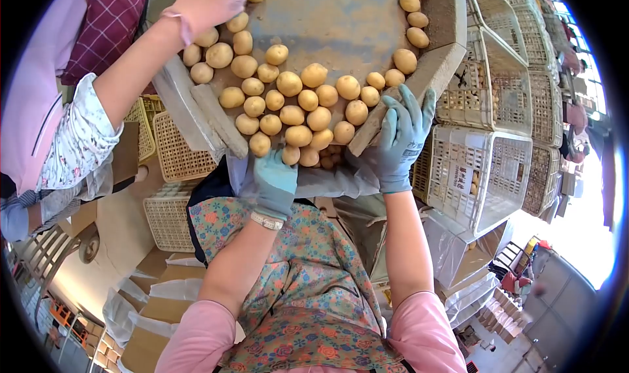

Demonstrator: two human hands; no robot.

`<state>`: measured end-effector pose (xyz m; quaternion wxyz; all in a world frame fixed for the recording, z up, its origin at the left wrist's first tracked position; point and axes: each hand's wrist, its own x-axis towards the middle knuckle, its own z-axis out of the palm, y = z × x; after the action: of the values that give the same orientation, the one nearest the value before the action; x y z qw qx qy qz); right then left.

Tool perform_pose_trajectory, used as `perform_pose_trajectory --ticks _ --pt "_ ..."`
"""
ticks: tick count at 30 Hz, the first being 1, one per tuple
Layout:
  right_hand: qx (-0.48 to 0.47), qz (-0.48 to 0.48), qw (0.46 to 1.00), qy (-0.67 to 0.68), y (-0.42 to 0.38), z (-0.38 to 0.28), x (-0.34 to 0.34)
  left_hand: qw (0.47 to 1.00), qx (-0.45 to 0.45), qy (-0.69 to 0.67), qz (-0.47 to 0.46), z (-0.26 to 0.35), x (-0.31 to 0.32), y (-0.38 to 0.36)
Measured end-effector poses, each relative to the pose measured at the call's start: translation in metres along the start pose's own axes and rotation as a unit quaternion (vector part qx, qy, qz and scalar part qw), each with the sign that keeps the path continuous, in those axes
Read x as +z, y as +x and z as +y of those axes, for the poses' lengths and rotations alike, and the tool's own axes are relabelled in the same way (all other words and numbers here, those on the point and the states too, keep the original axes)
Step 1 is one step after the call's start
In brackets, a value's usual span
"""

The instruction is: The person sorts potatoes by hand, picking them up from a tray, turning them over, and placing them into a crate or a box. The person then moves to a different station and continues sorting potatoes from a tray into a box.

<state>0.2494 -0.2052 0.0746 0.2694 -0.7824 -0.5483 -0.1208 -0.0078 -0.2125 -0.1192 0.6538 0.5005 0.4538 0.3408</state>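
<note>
Many yellow potatoes (289,83) lie on a worn metal chute (334,19) that narrows towards me. My left hand (274,180), in a grey-blue glove, is at the front lip beside the lowest potatoes. Its fingers look bent, and what they hold, if anything, is hidden. My right hand (401,140), gloved the same way, rests on the chute's right rim (419,78) with its fingers stretched out. A clear plastic bag (337,184) spans below the lip between my hands. More potatoes (331,155) show inside its mouth.
Another person's bare hand (208,5) reaches over the chute's upper left, blurred at the fingers. Stacked plastic crates (481,176) stand close on the right. More crates (187,147) are at the left, and open cardboard boxes (154,327) lie behind at lower left.
</note>
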Motion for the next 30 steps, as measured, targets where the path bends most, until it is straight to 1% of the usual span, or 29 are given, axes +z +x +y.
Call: perform_pose_trajectory --ticks 1,2,3,4,5,6,7,8,10,11,12,14,15,17,18,20,21,22,24,25,26,28,29,30 --pt "0.001 0.006 1.000 0.001 0.000 -0.001 0.001 0.934 -0.103 -0.342 0.027 0.038 0.005 0.003" --pt "0.001 0.007 1.000 0.001 0.000 -0.001 0.001 0.744 -0.192 -0.638 0.051 0.095 0.013 0.008" --pt "0.002 0.006 1.000 -0.004 0.000 -0.001 0.001 0.717 -0.281 -0.620 0.149 0.120 0.021 0.014" --pt "0.003 0.006 1.000 -0.009 0.002 -0.003 0.000 0.741 -0.198 -0.641 -0.034 0.121 0.019 0.012" --pt "0.003 0.006 1.000 -0.008 0.002 -0.007 -0.005 0.741 -0.197 -0.641 -0.034 0.121 0.020 0.013" --pt "-0.010 -0.062 0.992 -0.113 0.008 -0.017 -0.017 0.723 -0.186 -0.662 -0.076 0.128 0.024 0.015" --pt "-0.024 -0.127 0.968 -0.214 0.015 -0.024 -0.023 0.703 -0.171 -0.680 -0.117 0.136 0.028 0.020" --pt "-0.029 -0.128 0.969 -0.211 0.021 -0.027 -0.023 0.682 -0.157 -0.697 -0.155 0.143 0.031 0.022" --pt "-0.105 -0.204 0.936 -0.269 0.033 -0.027 -0.017 0.639 -0.132 -0.722 -0.231 0.151 0.032 0.022" --pt "-0.147 -0.235 0.918 -0.284 0.037 -0.022 -0.007 0.680 -0.195 -0.698 -0.116 0.127 0.032 0.011" --pt "-0.149 -0.234 0.919 -0.281 0.044 -0.022 0.000 0.681 -0.192 -0.697 -0.114 0.128 0.031 0.012" --pt "-0.152 -0.328 0.874 -0.324 0.059 -0.022 0.015 0.680 -0.209 -0.697 -0.089 0.131 0.033 0.012" --pt "-0.154 -0.327 0.875 -0.322 0.069 -0.022 0.022 0.681 -0.207 -0.696 -0.087 0.131 0.034 0.012" --pt "-0.095 -0.434 0.846 -0.295 0.089 -0.020 0.033 0.673 -0.198 -0.704 -0.109 0.130 0.033 0.013" --pt "-0.097 -0.436 0.846 -0.292 0.097 -0.017 0.033 0.675 -0.198 -0.703 -0.106 0.129 0.033 0.013" --pt "-0.094 -0.491 0.848 -0.176 0.112 0.001 0.025 0.672 -0.198 -0.705 -0.110 0.129 0.033 0.014" --pt "-0.086 -0.504 0.852 -0.113 0.118 0.015 0.025 0.673 -0.206 -0.702 -0.105 0.129 0.033 0.015" --pt "-0.089 -0.504 0.852 -0.111 0.118 0.018 0.022 0.674 -0.203 -0.702 -0.103 0.127 0.033 0.016" --pt "-0.098 -0.455 0.883 -0.050 0.110 0.017 0.014 0.672 -0.211 -0.703 -0.103 0.124 0.033 0.015" --pt "-0.099 -0.428 0.897 -0.048 0.105 0.011 0.011 0.679 -0.208 -0.696 -0.106 0.125 0.032 0.016" --pt "-0.103 -0.428 0.897 -0.046 0.098 0.006 0.011 0.680 -0.205 -0.696 -0.103 0.125 0.033 0.016" --pt "-0.176 -0.275 0.943 -0.059 0.080 -0.001 0.013 0.682 -0.202 -0.695 -0.110 0.126 0.033 0.016" --pt "-0.271 -0.174 0.945 -0.053 0.071 -0.006 0.006 0.672 -0.211 -0.701 -0.113 0.126 0.032 0.016" --pt "-0.271 -0.174 0.945 -0.051 0.068 -0.012 -0.009 0.673 -0.210 -0.700 -0.112 0.127 0.032 0.017"
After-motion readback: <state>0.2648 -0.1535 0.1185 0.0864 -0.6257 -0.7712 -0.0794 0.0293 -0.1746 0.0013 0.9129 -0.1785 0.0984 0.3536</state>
